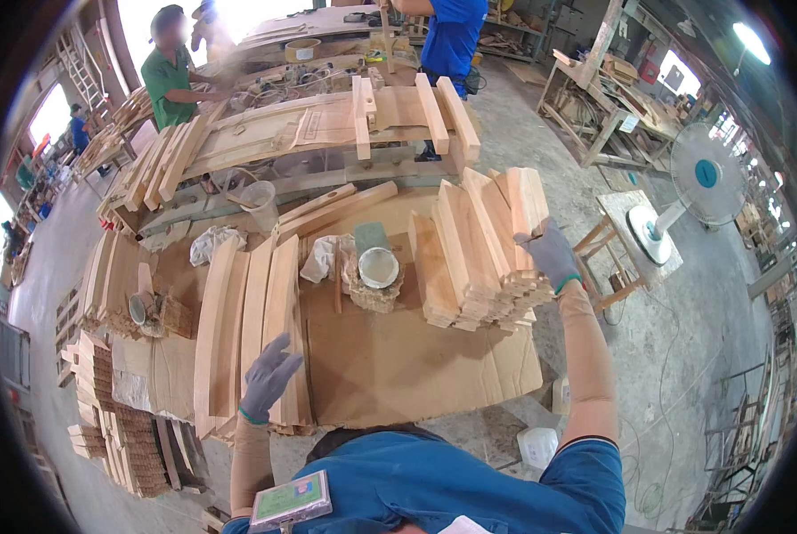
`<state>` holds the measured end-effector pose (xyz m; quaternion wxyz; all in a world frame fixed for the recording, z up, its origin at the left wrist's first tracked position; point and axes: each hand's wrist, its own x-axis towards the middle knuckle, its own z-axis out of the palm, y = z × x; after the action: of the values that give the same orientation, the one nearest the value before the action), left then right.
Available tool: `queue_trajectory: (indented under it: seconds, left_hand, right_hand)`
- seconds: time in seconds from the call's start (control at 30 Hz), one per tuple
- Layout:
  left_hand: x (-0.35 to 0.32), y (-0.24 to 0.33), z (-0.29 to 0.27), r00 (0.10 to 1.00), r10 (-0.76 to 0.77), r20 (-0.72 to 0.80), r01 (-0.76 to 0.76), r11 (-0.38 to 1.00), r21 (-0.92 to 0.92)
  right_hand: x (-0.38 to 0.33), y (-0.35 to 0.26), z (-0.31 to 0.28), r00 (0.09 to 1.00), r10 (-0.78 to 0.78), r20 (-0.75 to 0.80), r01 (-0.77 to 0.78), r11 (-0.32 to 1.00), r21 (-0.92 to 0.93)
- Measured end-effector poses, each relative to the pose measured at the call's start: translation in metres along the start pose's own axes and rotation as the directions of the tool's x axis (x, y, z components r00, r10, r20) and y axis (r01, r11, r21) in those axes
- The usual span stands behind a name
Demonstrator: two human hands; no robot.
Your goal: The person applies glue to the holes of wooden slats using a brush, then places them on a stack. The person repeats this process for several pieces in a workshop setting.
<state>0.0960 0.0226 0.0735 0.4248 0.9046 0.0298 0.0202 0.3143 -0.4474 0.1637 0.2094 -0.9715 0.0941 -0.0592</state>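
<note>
My right hand (pixel 550 255), in a grey glove, grips the outer wooden board (pixel 525 206) of a stack of curved boards (pixel 470 254) standing on edge at the right of the cardboard-covered table (pixel 398 356). My left hand (pixel 268 375), also gloved, rests with fingers spread on a row of long curved wooden slats (pixel 252 316) lying at the left of the table. Between the two stacks sits a glue pot (pixel 378 267) with white contents, crusted on the outside.
Crumpled rags (pixel 320 258) lie by the pot. A clear plastic cup (pixel 260 203) stands further back. Two people work at a bench (pixel 327 120) with more wood behind. A standing fan (pixel 697 182) is to the right. Wood piles (pixel 113 418) line the left floor.
</note>
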Motion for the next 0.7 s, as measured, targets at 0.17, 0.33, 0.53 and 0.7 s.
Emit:
queue_trajectory:
  seconds: [0.17,0.33,0.53,0.7]
  left_hand:
    - [0.005,-0.040,0.012,0.997,0.041,-0.058,-0.029,0.977,0.210]
    - [0.005,-0.070,0.015,0.987,-0.058,-0.147,0.085,0.979,0.187]
    - [0.030,-0.073,0.012,0.950,-0.080,-0.300,0.150,0.965,0.217]
    - [0.066,-0.086,0.002,0.958,-0.066,-0.280,0.185,0.888,0.422]
  right_hand:
    - [0.005,0.011,0.002,0.998,-0.037,-0.044,0.037,0.999,0.012]
    - [0.010,0.022,0.008,0.985,-0.101,-0.138,0.110,0.992,0.061]
    - [0.017,0.047,0.003,0.968,-0.147,-0.203,0.194,0.952,0.236]
    - [0.013,0.053,-0.019,0.988,0.109,0.113,-0.154,0.527,0.835]
